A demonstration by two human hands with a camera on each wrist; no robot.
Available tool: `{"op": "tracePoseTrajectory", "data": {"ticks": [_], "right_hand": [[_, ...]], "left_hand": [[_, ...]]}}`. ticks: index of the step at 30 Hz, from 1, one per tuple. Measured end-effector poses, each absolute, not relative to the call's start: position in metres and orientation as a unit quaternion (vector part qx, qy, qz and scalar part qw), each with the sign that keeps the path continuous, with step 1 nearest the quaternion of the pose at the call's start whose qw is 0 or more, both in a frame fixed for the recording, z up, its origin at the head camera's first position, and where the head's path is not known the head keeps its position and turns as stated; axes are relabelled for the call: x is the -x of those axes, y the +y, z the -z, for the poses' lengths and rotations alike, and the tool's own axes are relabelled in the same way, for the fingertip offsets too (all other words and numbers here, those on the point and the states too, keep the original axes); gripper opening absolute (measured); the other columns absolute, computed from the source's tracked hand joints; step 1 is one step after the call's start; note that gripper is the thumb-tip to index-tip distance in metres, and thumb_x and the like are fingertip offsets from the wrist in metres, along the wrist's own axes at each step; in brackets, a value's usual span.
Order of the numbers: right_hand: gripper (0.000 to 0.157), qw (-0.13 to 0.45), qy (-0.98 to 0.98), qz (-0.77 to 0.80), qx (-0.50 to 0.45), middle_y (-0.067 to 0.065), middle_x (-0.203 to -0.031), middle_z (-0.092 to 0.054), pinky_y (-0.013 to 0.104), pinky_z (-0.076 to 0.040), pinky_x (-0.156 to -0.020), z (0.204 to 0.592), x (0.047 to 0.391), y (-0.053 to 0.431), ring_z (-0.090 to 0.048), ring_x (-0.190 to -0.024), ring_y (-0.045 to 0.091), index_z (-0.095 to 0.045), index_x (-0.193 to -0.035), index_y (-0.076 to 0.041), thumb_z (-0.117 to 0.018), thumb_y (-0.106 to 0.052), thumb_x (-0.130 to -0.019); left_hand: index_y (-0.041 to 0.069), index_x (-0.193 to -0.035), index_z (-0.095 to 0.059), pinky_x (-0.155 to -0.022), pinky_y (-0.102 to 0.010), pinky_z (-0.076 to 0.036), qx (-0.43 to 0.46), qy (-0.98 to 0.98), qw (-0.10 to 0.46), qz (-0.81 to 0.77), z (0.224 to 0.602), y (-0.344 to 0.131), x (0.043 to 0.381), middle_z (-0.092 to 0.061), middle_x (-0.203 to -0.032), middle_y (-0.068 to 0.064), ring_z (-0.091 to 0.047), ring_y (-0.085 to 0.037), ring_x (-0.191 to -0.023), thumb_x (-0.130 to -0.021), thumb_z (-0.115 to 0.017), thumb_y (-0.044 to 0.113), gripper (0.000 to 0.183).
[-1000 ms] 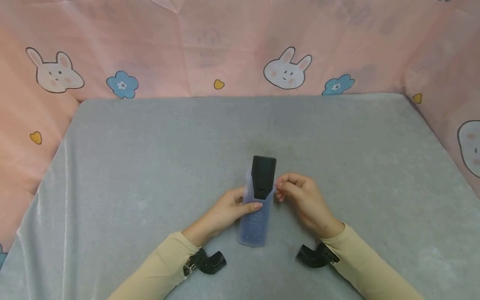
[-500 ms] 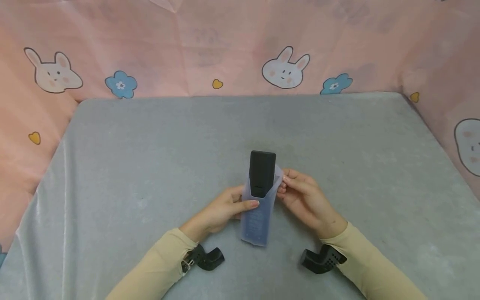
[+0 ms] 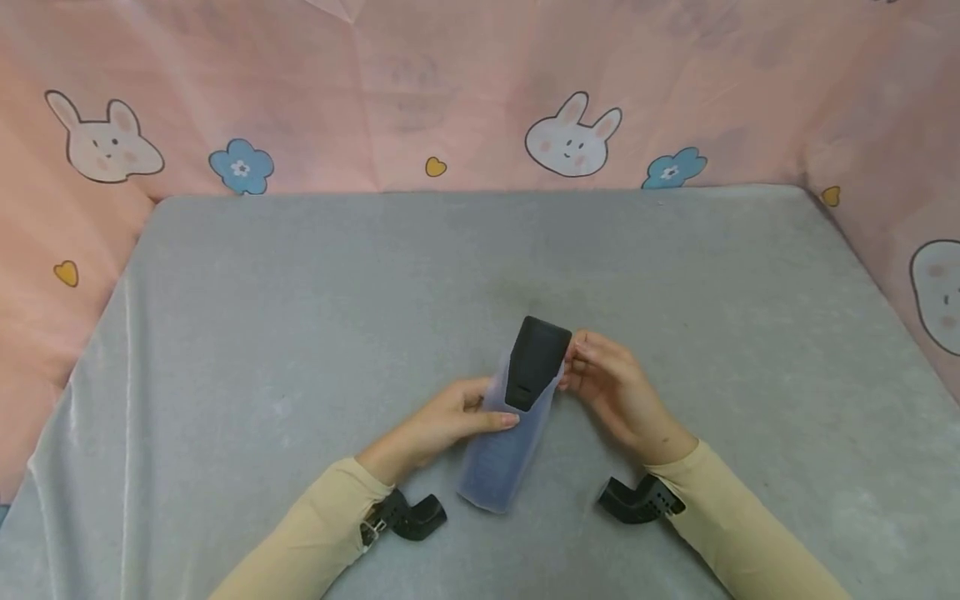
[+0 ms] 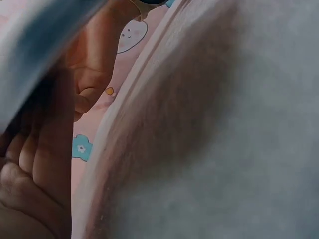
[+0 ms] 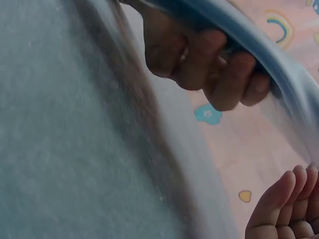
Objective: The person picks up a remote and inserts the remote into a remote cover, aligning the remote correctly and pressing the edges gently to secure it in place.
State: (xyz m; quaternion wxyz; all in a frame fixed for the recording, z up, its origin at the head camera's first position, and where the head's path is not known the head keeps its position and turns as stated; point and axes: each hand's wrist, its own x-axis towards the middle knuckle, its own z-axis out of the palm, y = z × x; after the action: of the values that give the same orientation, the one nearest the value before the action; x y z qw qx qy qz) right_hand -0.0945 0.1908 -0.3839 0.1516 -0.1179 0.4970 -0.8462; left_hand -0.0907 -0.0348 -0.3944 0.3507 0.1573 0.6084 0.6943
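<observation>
A translucent bluish silicone sleeve [image 3: 497, 467] stands tilted over the table, its upper end leaning right. Out of its top opening shows a black, flat device [image 3: 538, 358] with a tapered lower part, much like the back of a remote control. My left hand [image 3: 450, 414] grips the sleeve at mid-length, thumb across the front; in the right wrist view the left fingers [image 5: 194, 55] curl behind it. My right hand [image 3: 611, 379] is at the upper right, with fingertips right at the sleeve's edge beside the device's corner. In the right wrist view its loosely bent fingers [image 5: 284, 191] sit near that edge.
A grey velvety cloth [image 3: 300, 292] covers the table. Behind and at both sides hang pink curtains [image 3: 322, 92] with rabbits, flowers and hearts. Each wrist carries a black camera mount [image 3: 416, 517] close over the cloth.
Half a second ago the right fingers pulled the sleeve's upper right edge outward; now that edge lies back against the device. Sleeve and device have tilted to the right at the top.
</observation>
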Motion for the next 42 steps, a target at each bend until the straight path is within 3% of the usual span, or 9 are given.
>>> {"op": "tracePoseTrajectory", "data": {"ticks": [7,14,21,26,30,32,36,39,42], "right_hand": [[0.026,0.111,0.533,0.834,0.091,0.0,-0.081,-0.059,0.024,-0.047,-0.068,0.379,0.094,0.189,-0.056,-0.071,0.011,-0.059,-0.087,-0.008,-0.037,-0.001,-0.097],[0.024,0.061,0.562,0.823,0.057,0.0,-0.082,-0.059,0.024,-0.047,-0.067,0.375,0.093,0.188,-0.055,-0.071,0.011,-0.063,-0.09,-0.009,-0.041,-0.002,-0.097],[0.022,0.089,0.633,0.764,0.091,-0.002,-0.084,-0.064,0.023,-0.048,-0.069,0.373,0.095,0.194,-0.058,-0.075,0.01,-0.068,-0.091,-0.01,-0.049,0.0,-0.095],[0.017,0.072,0.715,0.688,0.1,-0.003,-0.084,-0.065,0.023,-0.048,-0.073,0.372,0.094,0.198,-0.057,-0.081,0.012,-0.069,-0.091,-0.013,-0.059,0.0,-0.09],[0.016,0.062,0.705,0.703,0.065,-0.003,-0.081,-0.066,0.024,-0.047,-0.072,0.371,0.095,0.199,-0.057,-0.079,0.012,-0.068,-0.087,-0.012,-0.058,-0.001,-0.091],[0.016,0.056,0.692,0.719,0.045,-0.003,-0.079,-0.065,0.025,-0.046,-0.07,0.371,0.096,0.2,-0.056,-0.077,0.011,-0.068,-0.085,-0.011,-0.057,-0.002,-0.092],[0.014,0.048,0.676,0.735,0.029,-0.002,-0.08,-0.063,0.026,-0.046,-0.072,0.373,0.097,0.201,-0.055,-0.079,0.012,-0.066,-0.084,-0.01,-0.056,-0.005,-0.093],[0.014,0.05,0.661,0.748,0.023,0.001,-0.086,-0.064,0.026,-0.049,-0.073,0.374,0.099,0.202,-0.057,-0.081,0.013,-0.066,-0.085,-0.009,-0.056,-0.007,-0.094],[0.014,0.055,0.647,0.76,0.014,0.003,-0.092,-0.063,0.027,-0.052,-0.071,0.376,0.101,0.202,-0.059,-0.08,0.015,-0.066,-0.087,-0.009,-0.055,-0.006,-0.095]], "left_hand": [[-0.013,-0.114,-0.056,-0.076,-0.025,-0.05,-0.157,0.618,0.342,-0.69,0.394,-0.034,0.089,-0.065,-0.103,-0.009,-0.059,-0.007,-0.087,-0.088,-0.061,0.004,0.031],[-0.01,-0.118,-0.057,-0.076,-0.024,-0.049,-0.172,0.627,0.342,-0.678,0.393,-0.034,0.09,-0.065,-0.107,-0.011,-0.058,-0.007,-0.086,-0.088,-0.061,0.006,0.035],[-0.006,-0.113,-0.061,-0.068,-0.024,-0.048,-0.193,0.643,0.362,-0.647,0.392,-0.036,0.091,-0.064,-0.091,0.0,-0.057,-0.008,-0.077,-0.088,-0.062,0.014,0.032],[-0.004,-0.115,-0.062,-0.067,-0.024,-0.049,-0.194,0.639,0.372,-0.645,0.394,-0.037,0.092,-0.066,-0.088,-0.001,-0.059,-0.008,-0.075,-0.089,-0.061,0.016,0.033],[-0.009,-0.112,-0.06,-0.065,-0.023,-0.05,-0.17,0.61,0.367,-0.682,0.397,-0.038,0.093,-0.066,-0.085,0.0,-0.061,-0.009,-0.074,-0.089,-0.06,0.021,0.037],[-0.011,-0.112,-0.058,-0.063,-0.023,-0.051,-0.148,0.585,0.354,-0.714,0.399,-0.04,0.095,-0.066,-0.085,0.002,-0.062,-0.009,-0.073,-0.088,-0.057,0.024,0.042],[0.006,-0.105,-0.068,-0.063,-0.022,-0.05,-0.116,0.512,0.333,-0.783,0.403,-0.047,0.101,-0.067,-0.089,0.005,-0.061,-0.008,-0.074,-0.094,-0.044,0.032,0.037],[0.017,-0.098,-0.067,-0.069,-0.024,-0.049,-0.068,0.447,0.315,-0.835,0.403,-0.052,0.107,-0.068,-0.092,0.004,-0.061,-0.01,-0.08,-0.101,-0.027,0.04,0.046],[0.008,-0.108,-0.057,-0.077,-0.03,-0.053,-0.018,0.404,0.262,-0.877,0.4,-0.055,0.112,-0.065,-0.097,-0.003,-0.064,-0.016,-0.086,-0.102,-0.017,0.04,0.051]]}}
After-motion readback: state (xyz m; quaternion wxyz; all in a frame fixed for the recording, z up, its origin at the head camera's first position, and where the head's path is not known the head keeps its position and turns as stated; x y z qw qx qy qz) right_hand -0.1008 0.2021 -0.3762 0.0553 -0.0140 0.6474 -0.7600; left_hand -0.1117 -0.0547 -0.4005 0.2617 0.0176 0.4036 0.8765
